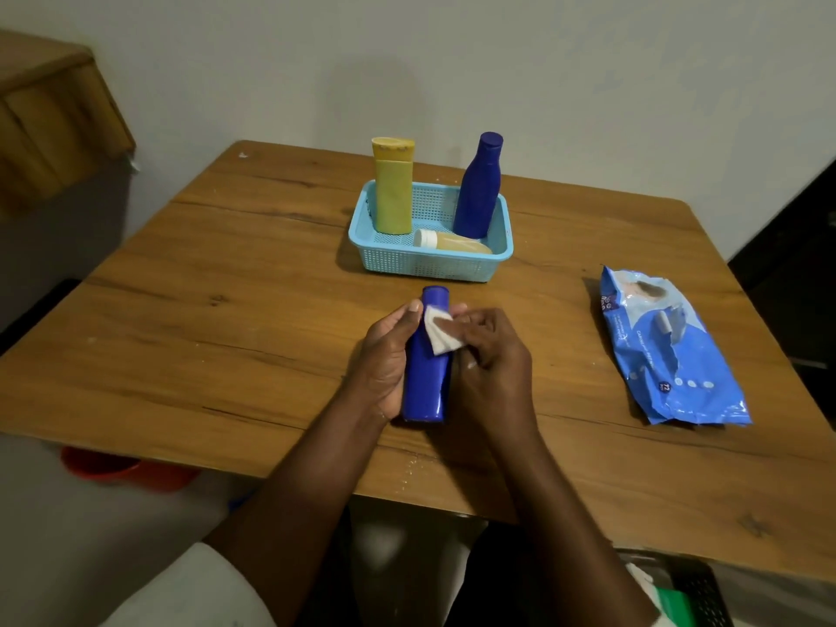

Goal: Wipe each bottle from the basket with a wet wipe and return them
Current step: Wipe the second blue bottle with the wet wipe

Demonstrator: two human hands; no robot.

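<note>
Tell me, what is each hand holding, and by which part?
The left hand grips the blue bottle around its body, its thumb near the cap end. The right hand's fingers pinch a folded white wipe against the bottle's upper part.

A single wide-angle view from the person's head looks forward and steeply down onto the tabletop [226, 282]. It sits close: both forearms enter from 6 o'clock, and the left hand [384, 359] and right hand [493, 368] meet near the centre. The far tabletop edge and the wall [588, 83] fill 12 o'clock. Straight edges bow toward the frame's borders.
</note>
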